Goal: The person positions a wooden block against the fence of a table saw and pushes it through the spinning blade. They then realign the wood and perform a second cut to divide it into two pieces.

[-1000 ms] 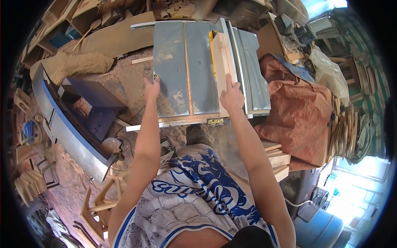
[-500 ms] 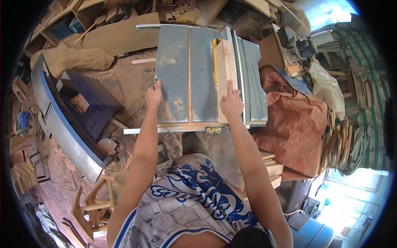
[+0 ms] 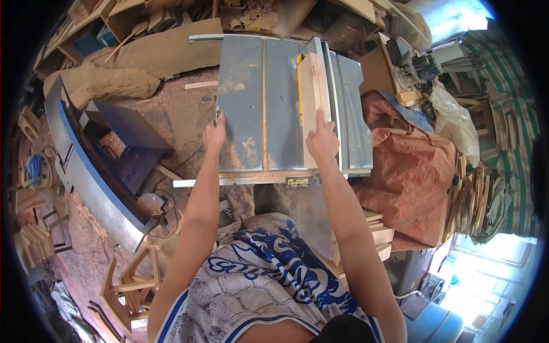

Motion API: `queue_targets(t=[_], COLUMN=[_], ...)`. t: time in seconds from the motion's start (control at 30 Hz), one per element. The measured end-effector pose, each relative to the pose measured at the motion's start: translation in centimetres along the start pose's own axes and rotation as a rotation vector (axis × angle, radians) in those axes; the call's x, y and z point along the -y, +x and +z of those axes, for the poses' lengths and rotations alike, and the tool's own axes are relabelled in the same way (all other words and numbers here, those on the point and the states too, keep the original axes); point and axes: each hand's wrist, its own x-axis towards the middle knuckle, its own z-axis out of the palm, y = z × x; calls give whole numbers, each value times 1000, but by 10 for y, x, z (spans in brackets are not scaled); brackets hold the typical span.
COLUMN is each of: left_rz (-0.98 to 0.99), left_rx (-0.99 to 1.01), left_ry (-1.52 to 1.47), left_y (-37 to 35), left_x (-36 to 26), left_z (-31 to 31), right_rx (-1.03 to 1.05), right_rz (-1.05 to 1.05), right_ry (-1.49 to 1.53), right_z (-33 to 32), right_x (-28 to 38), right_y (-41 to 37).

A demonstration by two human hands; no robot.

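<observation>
A grey-topped table saw [image 3: 240,114] stands in front of me. A long pale wooden board [image 3: 311,86] lies on it, alongside the light metal fence [image 3: 333,103], with a yellow strip [image 3: 300,86] at its left side. My right hand [image 3: 323,140] presses on the near part of the board, index finger stretched forward along it and the other fingers bent. At the left edge of the saw table, my left hand [image 3: 214,136] is closed round the edge, thumb on top. The blade is hidden from view.
To the left stands a machine with a curved metal table [image 3: 86,171] and a dark blue body. Wooden frames [image 3: 134,283] sit at the lower left. Reddish-brown sheeting [image 3: 406,177] covers something at the right, and shelves with wood scraps [image 3: 254,20] line the back.
My right hand and the wooden board have slid slightly forward along the fence. My left hand stays at the table edge. The whole view has shifted a little.
</observation>
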Motion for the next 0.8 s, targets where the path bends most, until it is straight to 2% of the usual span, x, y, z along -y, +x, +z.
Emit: queue_targets(t=[0.8], left_rz=[1], left_rx=[14], left_ry=[-5], left_y=[-1], left_x=[0], left_z=[-2], right_rx=[7], right_rz=[-4], right_ry=[19], right_z=[-2], right_x=[5], right_y=[15])
